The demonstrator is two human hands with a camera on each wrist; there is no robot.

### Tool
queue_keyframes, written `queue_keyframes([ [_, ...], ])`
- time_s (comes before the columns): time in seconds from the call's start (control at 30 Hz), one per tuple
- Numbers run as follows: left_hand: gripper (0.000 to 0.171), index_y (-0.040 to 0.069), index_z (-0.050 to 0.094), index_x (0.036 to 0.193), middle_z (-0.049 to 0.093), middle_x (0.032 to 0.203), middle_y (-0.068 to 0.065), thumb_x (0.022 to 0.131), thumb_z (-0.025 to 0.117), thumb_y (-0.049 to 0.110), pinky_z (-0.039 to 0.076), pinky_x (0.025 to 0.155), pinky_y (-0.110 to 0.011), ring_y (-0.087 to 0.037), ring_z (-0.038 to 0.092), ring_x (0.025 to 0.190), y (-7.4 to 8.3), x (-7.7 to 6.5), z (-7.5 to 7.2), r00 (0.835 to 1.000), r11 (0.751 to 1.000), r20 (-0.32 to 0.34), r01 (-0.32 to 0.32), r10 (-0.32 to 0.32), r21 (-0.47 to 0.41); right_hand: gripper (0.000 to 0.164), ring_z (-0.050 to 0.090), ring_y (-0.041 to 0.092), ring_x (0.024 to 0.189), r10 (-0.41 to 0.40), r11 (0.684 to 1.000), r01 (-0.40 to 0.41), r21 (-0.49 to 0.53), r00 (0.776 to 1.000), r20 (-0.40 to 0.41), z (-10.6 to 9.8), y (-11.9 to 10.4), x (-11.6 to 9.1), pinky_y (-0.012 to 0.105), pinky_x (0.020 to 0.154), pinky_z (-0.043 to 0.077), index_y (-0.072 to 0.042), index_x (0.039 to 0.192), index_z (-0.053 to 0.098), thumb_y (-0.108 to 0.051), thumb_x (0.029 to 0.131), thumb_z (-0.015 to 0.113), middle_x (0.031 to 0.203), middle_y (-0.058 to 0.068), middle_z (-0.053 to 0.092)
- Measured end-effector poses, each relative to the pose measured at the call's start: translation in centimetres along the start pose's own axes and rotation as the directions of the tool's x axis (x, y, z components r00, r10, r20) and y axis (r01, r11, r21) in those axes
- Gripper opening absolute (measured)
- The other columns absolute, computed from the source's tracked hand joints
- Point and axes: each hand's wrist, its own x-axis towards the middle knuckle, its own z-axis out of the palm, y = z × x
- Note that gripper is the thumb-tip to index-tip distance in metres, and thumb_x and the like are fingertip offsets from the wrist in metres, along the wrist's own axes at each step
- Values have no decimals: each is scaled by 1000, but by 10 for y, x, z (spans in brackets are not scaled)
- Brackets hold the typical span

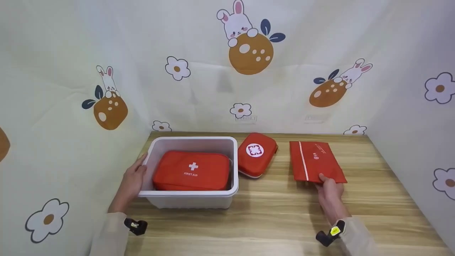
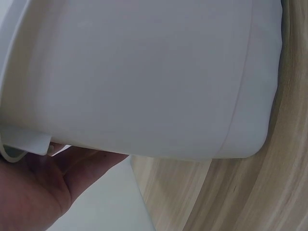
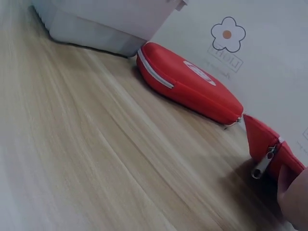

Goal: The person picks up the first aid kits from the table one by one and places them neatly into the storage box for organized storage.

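My left hand grips the left rim of a white plastic bin, fingers against its outer side. Close up in the left wrist view, that hand is at the rim's edge beside the bin wall. Inside the bin lies a red first aid case with a white cross. On the right, my right hand pinches the near edge of a flat red zip pouch, thumb on top and fingers underneath. The pouch's zipper pull hangs down in the right wrist view.
Between bin and pouch lies a smaller red hard case with a round white emblem, close against the bin's right side. Everything is on a wood-grain table. Patterned cloth walls stand at the back and both sides.
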Motion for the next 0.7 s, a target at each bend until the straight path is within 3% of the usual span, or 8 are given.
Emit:
queue_keyframes([
  [0.1, 54, 23, 18, 161, 14, 168, -17, 108, 25, 21, 10, 127, -57, -38, 9, 157, 0, 0, 0, 1000, 1000, -6, -4, 4, 0, 70, 49, 8, 116, 17, 999, -17, 31, 1000, 15, -2, -1, -2, 18, 80, 54, -19, 159, 23, 7, 97, 43, 121, -11, 49],
  [0.33, 53, 25, 17, 161, 13, 169, -15, 108, 24, 22, 11, 127, -57, -37, 8, 157, -1, 0, -1, 1000, 1000, 4, 2, -2, -2, 69, 63, 3, 95, 73, 993, -71, 99, 997, -13, -4, -2, -2, 27, 75, 55, -23, 157, 28, -2, 97, 56, 114, -10, 58],
  [0.57, 53, 26, 16, 162, 11, 169, -15, 109, 23, 25, 10, 127, -59, -38, 7, 157, 0, -1, -1, 1000, 1000, 12, 11, -11, 8, 59, 55, 6, 114, 36, 989, -32, 141, 999, -27, -4, -2, 0, 16, 85, 58, -17, 146, 36, 11, 95, 47, 118, -7, 52],
  [0.7, 53, 26, 15, 162, 11, 169, -14, 109, 23, 26, 10, 127, -59, -38, 7, 157, -1, 0, -1, 1000, 1000, 15, 10, -10, 5, 53, 55, 6, 113, 22, 985, -19, 169, 1000, -16, -5, -3, -1, 16, 86, 58, -18, 136, 42, 14, 94, 45, 118, -6, 52],
])
